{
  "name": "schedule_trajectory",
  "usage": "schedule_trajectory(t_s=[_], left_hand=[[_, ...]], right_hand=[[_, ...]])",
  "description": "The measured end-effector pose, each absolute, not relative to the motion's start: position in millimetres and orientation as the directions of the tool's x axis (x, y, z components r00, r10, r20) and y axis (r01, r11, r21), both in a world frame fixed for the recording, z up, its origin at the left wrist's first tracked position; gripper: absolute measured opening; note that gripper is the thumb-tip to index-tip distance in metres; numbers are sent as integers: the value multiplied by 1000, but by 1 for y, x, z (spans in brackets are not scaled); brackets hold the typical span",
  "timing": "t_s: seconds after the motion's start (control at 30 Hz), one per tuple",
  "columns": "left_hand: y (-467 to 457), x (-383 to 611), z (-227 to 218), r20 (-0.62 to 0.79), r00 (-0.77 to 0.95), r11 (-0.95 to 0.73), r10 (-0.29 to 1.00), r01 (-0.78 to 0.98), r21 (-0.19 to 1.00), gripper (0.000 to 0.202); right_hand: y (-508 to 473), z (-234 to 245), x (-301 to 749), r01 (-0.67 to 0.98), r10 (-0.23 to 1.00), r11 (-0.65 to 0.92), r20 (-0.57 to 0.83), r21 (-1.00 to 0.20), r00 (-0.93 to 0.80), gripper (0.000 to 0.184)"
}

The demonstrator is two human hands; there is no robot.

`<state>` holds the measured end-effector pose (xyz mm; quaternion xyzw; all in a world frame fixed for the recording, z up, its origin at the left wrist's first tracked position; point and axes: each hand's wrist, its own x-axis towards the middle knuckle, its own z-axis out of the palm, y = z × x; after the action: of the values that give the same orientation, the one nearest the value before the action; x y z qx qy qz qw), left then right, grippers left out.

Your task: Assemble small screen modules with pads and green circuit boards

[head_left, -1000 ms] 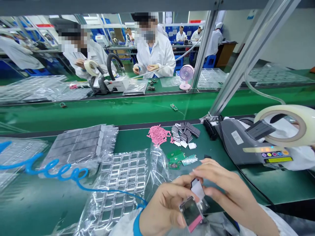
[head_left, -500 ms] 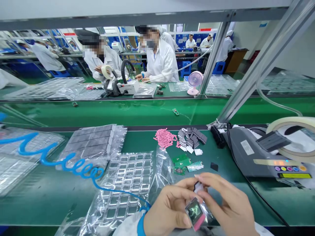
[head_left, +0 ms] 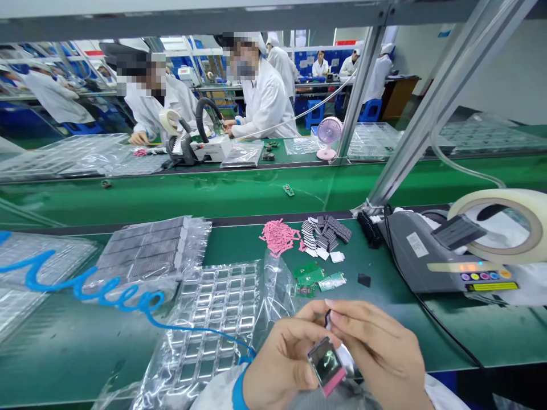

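Note:
A small square display module (head_left: 325, 360) with a dark glossy screen and a pink strip (head_left: 334, 382) along its lower edge is held in front of me. My left hand (head_left: 286, 359) is closed on its left side, thumb at the edge, with a blue wrist strap (head_left: 241, 393) round the wrist. My right hand (head_left: 380, 347) is closed at the module's far side, its fingertips pinching a dark-edged pale piece (head_left: 328, 320). That piece is mostly covered by fingers, and I cannot tell how it joins the module.
Pink strips (head_left: 280, 236), black-and-white pieces (head_left: 329, 232) and green circuit boards (head_left: 310, 273) lie beyond my hands. At left are a clear compartment tray (head_left: 213, 313) and a blue coiled cord (head_left: 119, 293). A grey machine (head_left: 410, 250) stands right. Co-workers sit across the green belt (head_left: 239, 193).
The view has shifted a little. Both hands still hold the module, with the right fingertips drawn closer together. The boards on the belt have moved left. A co-worker's hand has come down to the far table.

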<state>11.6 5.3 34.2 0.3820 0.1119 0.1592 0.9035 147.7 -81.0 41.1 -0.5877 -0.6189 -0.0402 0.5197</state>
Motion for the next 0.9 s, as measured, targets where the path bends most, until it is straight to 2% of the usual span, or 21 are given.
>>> schedule_trajectory(t_s=[0.17, 0.23, 0.37, 0.43, 0.53, 0.6, 0.7, 0.8, 0.9], left_hand=[[6, 16, 33, -94, 926, 626, 365, -170, 761, 34], [5, 17, 33, -117, 925, 630, 362, -150, 762, 34], [3, 15, 33, -148, 917, 660, 372, -149, 737, 34], [3, 12, 33, -125, 912, 638, 391, -171, 750, 35], [5, 9, 32, -118, 905, 627, 408, -184, 757, 35], [7, 7, 31, -137, 896, 647, 423, -193, 737, 33], [8, 7, 31, -128, 906, 679, 402, -202, 706, 30], [8, 7, 31, -117, 927, 703, 357, -184, 687, 32], [8, 7, 32, -165, 913, 729, 374, -178, 661, 34]], right_hand=[[-76, 43, 146, 631, 764, 214, 531, -746, 368, 11], [-78, 44, 144, 629, 779, 177, 499, -757, 380, 17], [-97, 37, 141, 666, 709, 106, 526, -739, 470, 20], [-109, 24, 143, 564, 759, 57, 403, -824, 511, 25], [-121, -12, 148, 423, 879, -54, 158, -904, 450, 28], [-124, -40, 151, 450, 908, -110, 94, -886, 408, 28], [-128, -69, 155, 537, 910, -153, 93, -830, 404, 25], [-128, -75, 162, 576, 915, -159, 99, -802, 390, 20], [-123, -66, 171, 558, 930, -140, 85, -818, 357, 18]])
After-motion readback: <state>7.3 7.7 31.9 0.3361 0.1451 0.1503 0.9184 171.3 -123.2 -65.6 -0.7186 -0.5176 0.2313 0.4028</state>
